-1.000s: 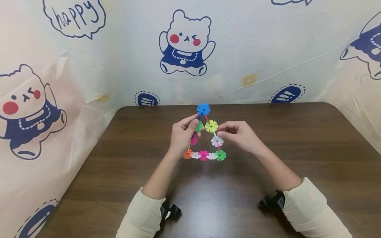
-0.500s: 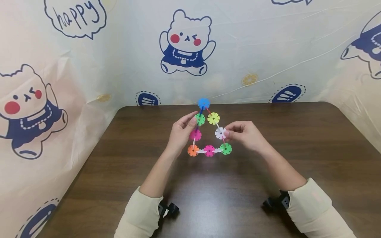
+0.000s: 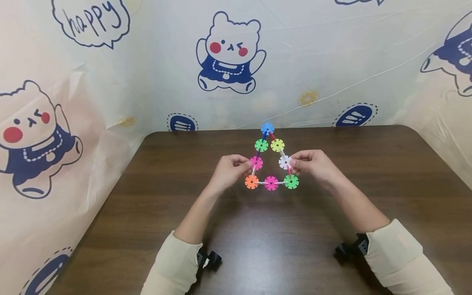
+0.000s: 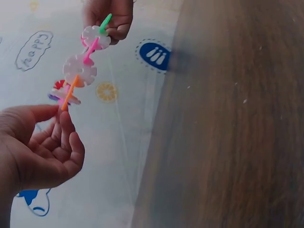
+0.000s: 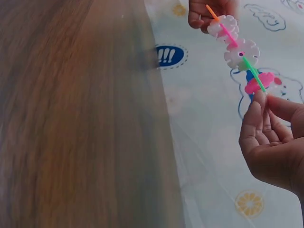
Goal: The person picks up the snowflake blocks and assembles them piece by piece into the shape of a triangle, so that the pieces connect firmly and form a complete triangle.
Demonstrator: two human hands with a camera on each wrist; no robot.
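A triangle of interlocking plastic snowflake discs (image 3: 271, 183) is held up above the table between both hands. Its peak is a blue disc (image 3: 267, 129); an orange disc (image 3: 251, 182) and a green disc (image 3: 291, 182) form the lower corners. My left hand (image 3: 230, 170) pinches the pink disc (image 3: 257, 162) on the left side between thumb and fingers. On the other side my right hand (image 3: 313, 164) pinches the white disc (image 3: 284, 162). Both wrist views show the bottom row edge-on, with white discs (image 4: 80, 70) linking the coloured ones.
A brown wooden table (image 3: 258, 246) lies beneath the hands. Behind it hangs a pale sheet (image 3: 158, 61) printed with cartoon bears. Each forearm carries a black wrist camera (image 3: 209, 260) below a cream sleeve (image 3: 173, 262).
The triangle has moved right and turned to face the head camera. My left hand has shifted its hold from near the green disc down to the pink one; my right hand has moved right.
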